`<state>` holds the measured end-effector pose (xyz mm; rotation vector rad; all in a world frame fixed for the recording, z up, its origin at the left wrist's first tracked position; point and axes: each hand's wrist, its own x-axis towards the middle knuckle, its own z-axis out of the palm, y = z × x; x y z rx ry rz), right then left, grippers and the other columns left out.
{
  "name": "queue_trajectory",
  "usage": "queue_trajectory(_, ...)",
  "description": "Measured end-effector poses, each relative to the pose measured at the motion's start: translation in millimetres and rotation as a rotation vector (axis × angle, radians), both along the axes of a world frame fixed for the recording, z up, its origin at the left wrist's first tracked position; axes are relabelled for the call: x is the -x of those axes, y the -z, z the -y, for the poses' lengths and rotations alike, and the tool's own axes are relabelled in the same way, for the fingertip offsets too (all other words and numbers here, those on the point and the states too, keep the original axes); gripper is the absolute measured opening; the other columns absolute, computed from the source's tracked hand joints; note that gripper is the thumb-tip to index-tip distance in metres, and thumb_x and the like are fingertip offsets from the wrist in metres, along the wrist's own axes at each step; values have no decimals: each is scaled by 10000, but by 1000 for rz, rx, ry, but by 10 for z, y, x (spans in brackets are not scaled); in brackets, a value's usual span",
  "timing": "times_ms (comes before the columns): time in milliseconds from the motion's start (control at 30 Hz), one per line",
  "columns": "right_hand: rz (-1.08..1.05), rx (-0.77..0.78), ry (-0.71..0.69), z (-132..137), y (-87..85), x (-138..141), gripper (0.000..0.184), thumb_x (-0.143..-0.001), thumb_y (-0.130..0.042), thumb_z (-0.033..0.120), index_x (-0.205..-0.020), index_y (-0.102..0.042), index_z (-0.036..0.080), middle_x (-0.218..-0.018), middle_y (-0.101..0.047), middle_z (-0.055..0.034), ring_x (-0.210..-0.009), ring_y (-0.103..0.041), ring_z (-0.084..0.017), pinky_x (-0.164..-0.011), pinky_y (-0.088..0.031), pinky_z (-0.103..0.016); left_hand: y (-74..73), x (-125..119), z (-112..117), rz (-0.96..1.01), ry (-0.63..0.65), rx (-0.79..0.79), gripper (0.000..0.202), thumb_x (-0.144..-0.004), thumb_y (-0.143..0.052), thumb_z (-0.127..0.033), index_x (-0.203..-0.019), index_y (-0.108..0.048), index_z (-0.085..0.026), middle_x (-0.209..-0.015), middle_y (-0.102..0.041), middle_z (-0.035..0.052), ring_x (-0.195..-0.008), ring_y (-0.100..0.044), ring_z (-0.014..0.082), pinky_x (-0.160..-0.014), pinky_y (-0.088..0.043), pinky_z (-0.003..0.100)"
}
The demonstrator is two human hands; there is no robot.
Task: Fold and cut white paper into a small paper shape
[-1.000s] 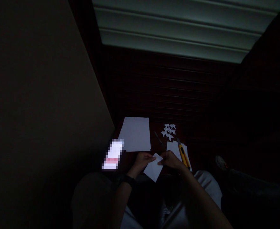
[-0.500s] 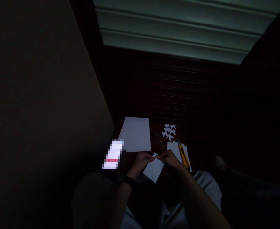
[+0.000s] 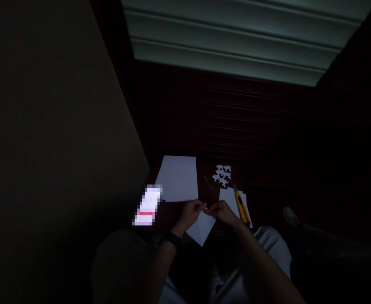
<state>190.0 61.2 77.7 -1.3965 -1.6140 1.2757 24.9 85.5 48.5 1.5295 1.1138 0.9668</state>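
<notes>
The scene is very dark. Both my hands pinch the top edge of a small white sheet of paper (image 3: pixel 202 228), which hangs tilted over my lap. My left hand (image 3: pixel 191 212) grips its upper left part, fingers closed, with a dark watch on that wrist. My right hand (image 3: pixel 225 212) grips the upper right part, fingertips nearly touching the left ones. A yellow utility knife (image 3: pixel 241 205) lies on white sheets (image 3: pixel 227 197) just right of my right hand.
A stack of white paper (image 3: pixel 179 177) lies on the dark wooden floor ahead. Several small white cut-outs (image 3: pixel 222 174) and a dark pen (image 3: pixel 208 183) lie beyond the knife. A lit phone screen (image 3: pixel 147 206) glows at left. A wall rises at left; a shoe (image 3: pixel 290 215) sits at right.
My two hands have drawn closer together at the paper's top edge, and the sheet has shifted slightly left and down. Everything on the floor stays put.
</notes>
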Motion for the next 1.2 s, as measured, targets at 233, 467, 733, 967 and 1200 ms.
queue_trajectory(233,-96,140,-31,77,-24,-45,394,-699,-572,482,-599,-654,110,-492,-581,-20,-430,-436,-95,-433,-303,-210,-97,60,-73,-173,-63,-151,343,-763,-494,-436,-602,-583,-147,-544,-529,-26,-533,-462,110,-516,-315,209)
queue_trajectory(467,-13,7,-61,66,-67,-119,302,-696,-598,399,-604,-657,117,-532,-568,6,-493,-441,-96,-475,-311,-203,-197,27,33,-236,23,-178,316,-771,-501,-413,-640,-617,-150,-586,-583,-12,-562,-501,116,-526,-330,206)
queue_trajectory(733,-124,88,-46,27,-130,-68,221,-646,-646,330,-592,-663,117,-491,-541,24,-472,-421,-84,-475,-318,-208,-275,5,58,-278,76,-236,278,-786,-487,-353,-626,-599,-155,-575,-571,-10,-552,-490,115,-524,-330,208)
queue_trajectory(967,-188,160,-56,92,-105,-298,232,-654,-620,340,-626,-655,112,-567,-637,-50,-506,-559,-135,-525,-424,-249,-328,265,-140,-220,-108,-182,335,-781,-474,-425,-612,-580,-155,-552,-554,-19,-534,-481,116,-510,-341,208)
queue_trajectory(1200,-247,3,236,82,-51,-318,395,-704,-589,479,-900,-630,139,-741,-655,-65,-633,-593,-163,-569,-440,-255,-275,383,-132,-112,-382,-148,305,-754,-518,-439,-727,-658,-169,-709,-671,28,-667,-588,173,-598,-414,236)
